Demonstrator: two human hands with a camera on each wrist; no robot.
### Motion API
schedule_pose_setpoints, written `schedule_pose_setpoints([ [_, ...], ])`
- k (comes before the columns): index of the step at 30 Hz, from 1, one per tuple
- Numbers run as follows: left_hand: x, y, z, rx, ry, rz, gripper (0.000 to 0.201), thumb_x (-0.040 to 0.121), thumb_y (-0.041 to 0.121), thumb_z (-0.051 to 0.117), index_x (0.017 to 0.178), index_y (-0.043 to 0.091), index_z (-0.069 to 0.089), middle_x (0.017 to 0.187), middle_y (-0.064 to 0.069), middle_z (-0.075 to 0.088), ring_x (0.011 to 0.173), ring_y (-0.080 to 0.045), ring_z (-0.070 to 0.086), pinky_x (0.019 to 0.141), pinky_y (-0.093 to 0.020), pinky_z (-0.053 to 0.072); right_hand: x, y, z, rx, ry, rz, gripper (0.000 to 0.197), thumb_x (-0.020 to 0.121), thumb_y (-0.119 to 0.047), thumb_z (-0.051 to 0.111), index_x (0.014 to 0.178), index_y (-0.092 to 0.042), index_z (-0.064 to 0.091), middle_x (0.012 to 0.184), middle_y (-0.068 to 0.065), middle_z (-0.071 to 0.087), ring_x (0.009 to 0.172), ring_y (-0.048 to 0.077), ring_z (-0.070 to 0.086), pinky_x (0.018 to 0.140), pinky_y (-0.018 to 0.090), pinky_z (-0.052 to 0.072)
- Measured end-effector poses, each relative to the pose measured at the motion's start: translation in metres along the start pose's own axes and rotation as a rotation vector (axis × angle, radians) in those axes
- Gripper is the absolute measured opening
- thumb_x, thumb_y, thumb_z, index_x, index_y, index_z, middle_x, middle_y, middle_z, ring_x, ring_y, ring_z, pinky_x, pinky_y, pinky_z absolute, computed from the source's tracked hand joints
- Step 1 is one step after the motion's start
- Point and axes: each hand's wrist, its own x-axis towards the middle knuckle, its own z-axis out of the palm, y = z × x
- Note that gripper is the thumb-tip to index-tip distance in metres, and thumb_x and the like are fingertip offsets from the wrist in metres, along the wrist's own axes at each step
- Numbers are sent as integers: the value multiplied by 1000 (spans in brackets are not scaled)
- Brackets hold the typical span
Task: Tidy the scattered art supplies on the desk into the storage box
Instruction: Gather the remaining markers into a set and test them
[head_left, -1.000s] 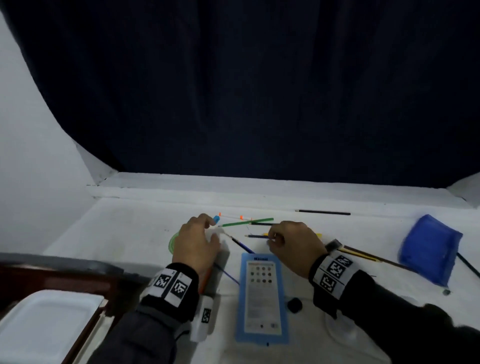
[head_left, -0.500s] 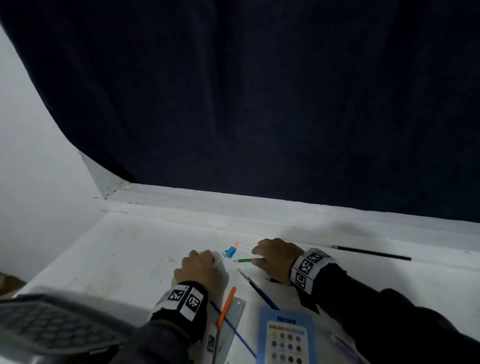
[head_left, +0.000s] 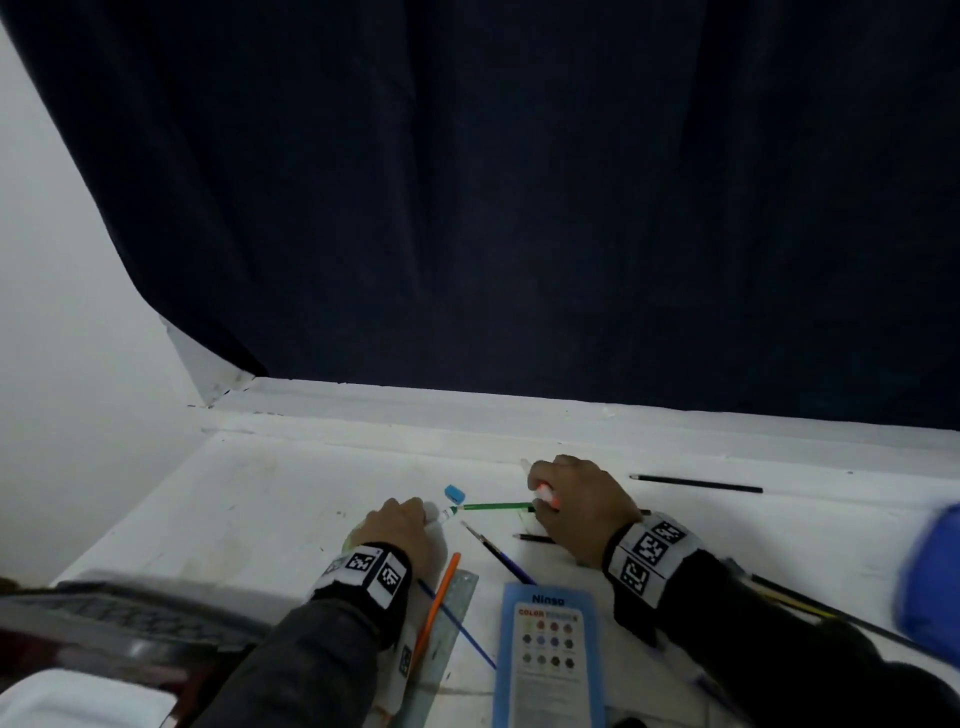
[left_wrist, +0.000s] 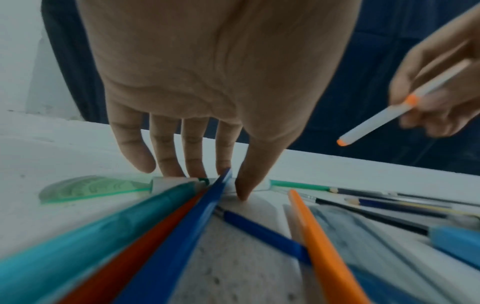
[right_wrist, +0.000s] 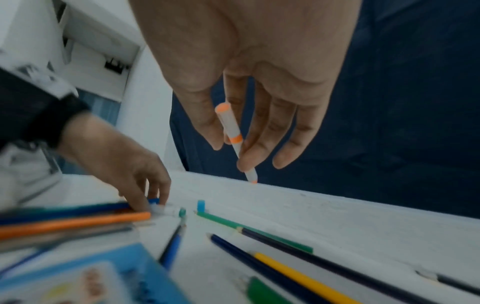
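My right hand (head_left: 540, 499) pinches a white marker with orange bands (head_left: 545, 496) and holds it a little above the desk; the right wrist view shows it (right_wrist: 232, 133) between thumb and fingers. My left hand (head_left: 423, 512) is down on the desk to the left. Its fingertips touch a white marker with a green tip (head_left: 448, 513). Teal, red and blue pens (left_wrist: 145, 236) run back under its palm and meet between its thumb and fingers. A green pencil (head_left: 496, 505) and a small blue cap (head_left: 453, 492) lie between the hands.
An orange pencil (head_left: 436, 603) and a clear ruler (head_left: 452, 644) lie by my left wrist. Nearby are a paintbrush (head_left: 498, 553), a blue colour-pencil pack (head_left: 548, 654), a black pencil (head_left: 696, 484) by the back ledge, a blue pouch (head_left: 930, 582) and a white tray (head_left: 78, 699).
My right hand has picked the orange-banded marker up off the desk. My left hand stays at the green-tipped marker. The head view has tilted up.
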Motion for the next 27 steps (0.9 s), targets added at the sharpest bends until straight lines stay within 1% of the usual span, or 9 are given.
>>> schedule_pose_setpoints([
  [4,-17,7,1,81,41,46,25,90,44,51,111,32,55,126,-2,57,117,-26,56,98,-37,44,-52,-7,-14,212,151,55,8,85,-21,56,84,-29,56,64,-8,59,60,14,56,61,30,51],
  [6,-28,13,3,134,51,46,23,92,47,48,109,33,54,123,-3,55,114,-28,56,97,-41,40,-79,-11,-15,273,237,77,12,88,-24,58,77,-24,55,58,-2,59,53,12,52,58,32,49],
  [9,-40,26,1,136,140,50,25,96,47,45,112,31,53,119,-4,52,114,-29,54,100,-50,34,-112,-15,-16,323,311,77,21,90,-25,62,72,-21,52,61,-2,54,57,10,48,56,22,39],
  [14,-72,42,-22,-268,407,284,9,100,38,45,103,31,51,102,5,58,94,-21,61,87,-41,29,-162,-24,-33,373,388,2,19,91,-19,62,77,-19,51,76,-9,49,72,7,48,64,16,35],
  [16,-95,48,-38,-491,432,401,8,102,37,46,104,30,49,97,6,64,86,-18,66,85,-39,39,-181,-29,-44,383,430,-35,21,92,-16,61,76,-20,50,73,-11,48,71,5,47,63,13,33],
  [18,-128,54,-51,-752,423,514,6,102,34,47,107,30,49,92,2,66,80,-14,70,78,-33,53,-199,-34,-52,423,446,-26,15,93,-15,61,80,-17,55,73,-10,52,71,6,51,61,13,38],
  [21,-178,57,-58,-887,463,629,11,103,33,48,113,30,52,84,2,65,72,-6,66,69,-19,51,-227,-37,-54,524,420,87,4,93,-20,62,94,-17,64,80,-7,64,77,8,62,65,24,52],
  [24,-216,49,-44,-858,363,725,12,100,33,56,111,32,59,77,6,60,64,-8,54,58,-21,42,-260,-38,-46,507,375,195,17,92,-24,64,109,-28,62,89,-9,68,80,6,66,68,19,52],
  [27,-246,41,-15,-792,146,804,8,88,28,72,96,26,72,82,17,65,72,-3,59,65,-15,44,-293,-40,-33,574,300,256,33,90,-18,67,117,-32,53,82,-3,68,71,8,68,65,18,53],
])
